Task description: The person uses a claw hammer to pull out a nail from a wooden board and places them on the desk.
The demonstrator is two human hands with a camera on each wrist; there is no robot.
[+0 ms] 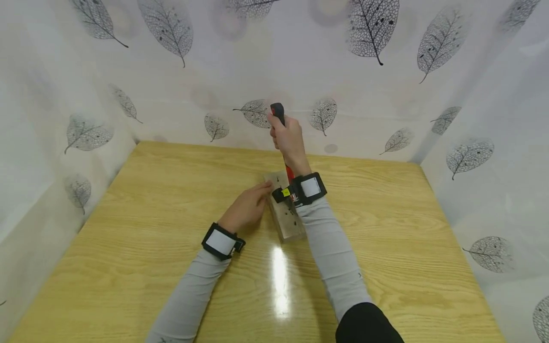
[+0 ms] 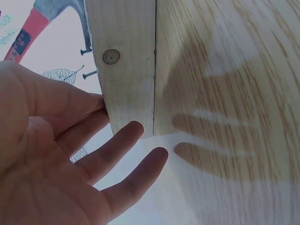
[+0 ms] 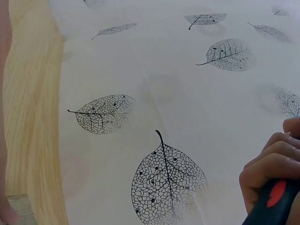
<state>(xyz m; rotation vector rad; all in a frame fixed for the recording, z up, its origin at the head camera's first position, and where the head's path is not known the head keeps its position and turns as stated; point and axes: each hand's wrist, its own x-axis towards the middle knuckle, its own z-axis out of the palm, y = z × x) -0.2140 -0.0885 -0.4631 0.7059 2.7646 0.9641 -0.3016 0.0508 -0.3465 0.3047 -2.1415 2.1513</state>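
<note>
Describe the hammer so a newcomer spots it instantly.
Find the wood-grain table, then the wooden block toward its far side, beside the left hand. Above the block, the right hand grips the hammer. Unlike the pale block, it has a red shaft, black grip and grey head.

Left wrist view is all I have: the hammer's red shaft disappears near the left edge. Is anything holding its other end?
Observer: Yes, the person's right grip is curled round the black end of the hammer.
Operator: Any marking there?
Observer: The right wrist view shows a red patch on it.
Operator: What about the upper face of the wooden block?
Observer: The head view shows dark spots on its nearer half, too small to tell as nails or holes.
</note>
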